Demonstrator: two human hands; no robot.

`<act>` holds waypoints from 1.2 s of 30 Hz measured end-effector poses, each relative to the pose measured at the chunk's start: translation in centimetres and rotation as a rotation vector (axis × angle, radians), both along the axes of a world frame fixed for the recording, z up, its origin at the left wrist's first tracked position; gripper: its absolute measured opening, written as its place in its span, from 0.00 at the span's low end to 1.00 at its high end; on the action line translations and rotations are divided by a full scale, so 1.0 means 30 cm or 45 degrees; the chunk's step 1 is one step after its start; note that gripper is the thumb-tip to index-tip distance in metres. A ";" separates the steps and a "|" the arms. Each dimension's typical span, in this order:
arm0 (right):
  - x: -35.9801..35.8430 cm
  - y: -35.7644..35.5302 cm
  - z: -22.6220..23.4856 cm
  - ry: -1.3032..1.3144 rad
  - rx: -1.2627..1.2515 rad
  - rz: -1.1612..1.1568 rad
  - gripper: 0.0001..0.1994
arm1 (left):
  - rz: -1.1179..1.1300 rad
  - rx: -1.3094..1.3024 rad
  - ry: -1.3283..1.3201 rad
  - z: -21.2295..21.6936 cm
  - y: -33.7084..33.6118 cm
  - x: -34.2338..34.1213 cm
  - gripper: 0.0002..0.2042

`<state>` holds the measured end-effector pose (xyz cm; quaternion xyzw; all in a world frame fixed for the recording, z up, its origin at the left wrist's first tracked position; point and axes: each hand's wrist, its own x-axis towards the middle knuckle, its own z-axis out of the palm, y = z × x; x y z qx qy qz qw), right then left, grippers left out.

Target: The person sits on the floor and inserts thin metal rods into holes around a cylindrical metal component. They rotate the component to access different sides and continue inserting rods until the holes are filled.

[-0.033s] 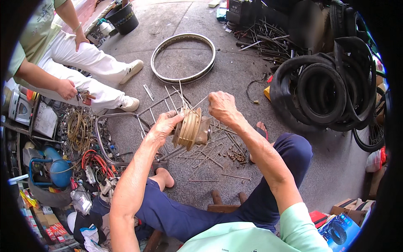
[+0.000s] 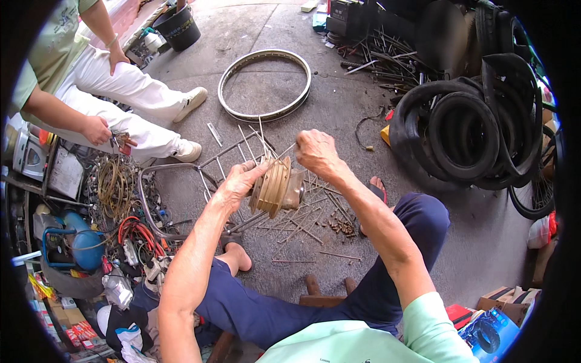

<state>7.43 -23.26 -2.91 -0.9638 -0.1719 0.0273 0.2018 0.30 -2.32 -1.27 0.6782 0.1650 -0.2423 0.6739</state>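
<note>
My left hand (image 2: pixel 237 184) grips a tan finned wheel hub (image 2: pixel 273 186) and holds it up over the concrete floor. My right hand (image 2: pixel 316 151) is just above and to the right of the hub, pinching a thin metal spoke (image 2: pixel 279 152) that runs down into the hub's flange. Several more spokes (image 2: pixel 253 138) stick up and away from the hub. Loose spokes (image 2: pixel 299 227) lie scattered on the floor below, beside a small pile of spoke nipples (image 2: pixel 342 227).
A bare metal wheel rim (image 2: pixel 264 110) lies on the floor ahead. Black tyres (image 2: pixel 466 133) are stacked at the right. Another person in white trousers (image 2: pixel 130 91) sits at the left, holding a small tool. A wire rack (image 2: pixel 151 206), cables and a blue tank (image 2: pixel 82 242) crowd the left.
</note>
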 end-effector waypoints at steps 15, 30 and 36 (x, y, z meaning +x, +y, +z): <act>0.107 0.203 0.014 0.286 0.254 -0.388 0.14 | -0.215 0.093 -0.078 0.000 0.028 -0.003 0.30; 0.142 0.109 -0.180 0.453 0.071 -0.333 0.23 | -0.214 0.107 -0.107 0.072 0.003 -0.017 0.31; 0.167 0.120 -0.179 0.695 0.544 0.070 0.37 | -0.240 0.205 -0.170 0.028 -0.014 0.004 0.29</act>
